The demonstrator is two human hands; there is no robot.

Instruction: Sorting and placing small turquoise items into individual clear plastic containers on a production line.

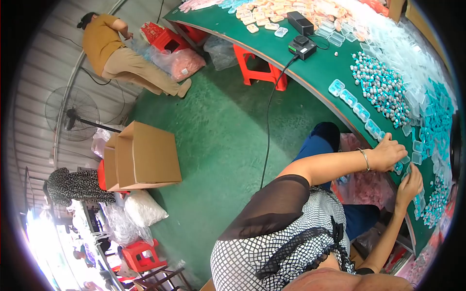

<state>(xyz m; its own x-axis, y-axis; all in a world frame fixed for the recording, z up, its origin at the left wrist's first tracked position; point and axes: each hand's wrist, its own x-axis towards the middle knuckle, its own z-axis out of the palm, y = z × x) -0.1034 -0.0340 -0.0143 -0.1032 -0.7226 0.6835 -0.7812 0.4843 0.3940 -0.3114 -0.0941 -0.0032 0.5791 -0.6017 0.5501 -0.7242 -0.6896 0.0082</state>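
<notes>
My left hand (388, 153), with a bracelet at its wrist, is bent over the table edge at the near end of a row of small clear cases (361, 112) with blue contents. Its fingers are curled; what they hold is hidden. Close beside it, my right hand (410, 186) pinches a small clear plastic case (406, 173), partly covered by the fingers. More small clear cases (416, 157) lie just beyond both hands. A heap of small grey-and-teal pieces (381, 89) lies past the row, with loose teal pieces (438, 114) farther right.
The green table (325, 72) curves around me. Clear plastic parts (403, 60) and orange cases (281, 10) cover its far side. A black device (302, 47) trails a cable (268, 126) to the floor. Red stools (257, 68), cardboard boxes (150, 155), a fan (73, 114) and two other people stand about.
</notes>
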